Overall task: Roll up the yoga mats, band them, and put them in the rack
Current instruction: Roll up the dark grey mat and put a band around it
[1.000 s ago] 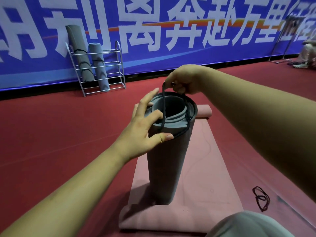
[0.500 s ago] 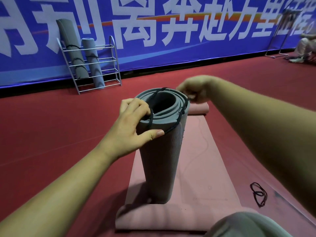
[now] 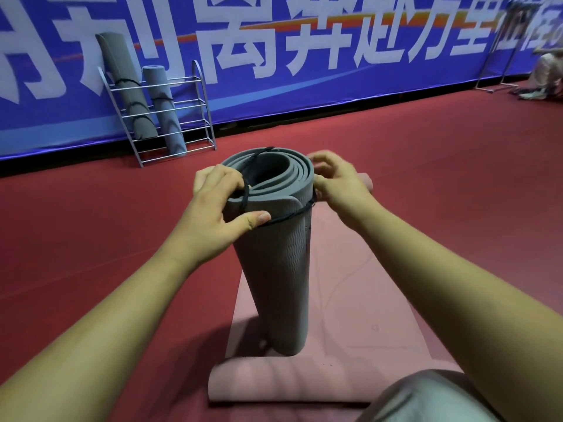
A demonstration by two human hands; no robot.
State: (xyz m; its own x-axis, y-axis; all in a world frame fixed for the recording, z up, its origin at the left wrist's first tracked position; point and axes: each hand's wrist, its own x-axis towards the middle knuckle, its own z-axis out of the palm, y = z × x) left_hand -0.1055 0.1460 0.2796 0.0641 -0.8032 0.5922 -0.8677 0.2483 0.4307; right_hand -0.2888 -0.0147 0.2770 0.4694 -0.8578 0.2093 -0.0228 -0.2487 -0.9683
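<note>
Grey mat (image 3: 274, 269), rolled, stands upright on the unrolled pink mat (image 3: 350, 300); banding is in hand. Left grip (image 3: 219, 208) clamps the roll's top, thumb on the black band (image 3: 286, 219); right grip (image 3: 338, 184) pinches the band at the rim. Next: slide the band down evenly. Rack (image 3: 210, 129), well apart, holds two rolls (image 3: 164, 108).

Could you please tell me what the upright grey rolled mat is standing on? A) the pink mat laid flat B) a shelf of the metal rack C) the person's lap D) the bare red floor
A: the grey rolled mat stands with its lower end on the pink mat, which lies flat on the red floor; the left hand grips its top, and the right hand seems to pinch the black band.
</note>
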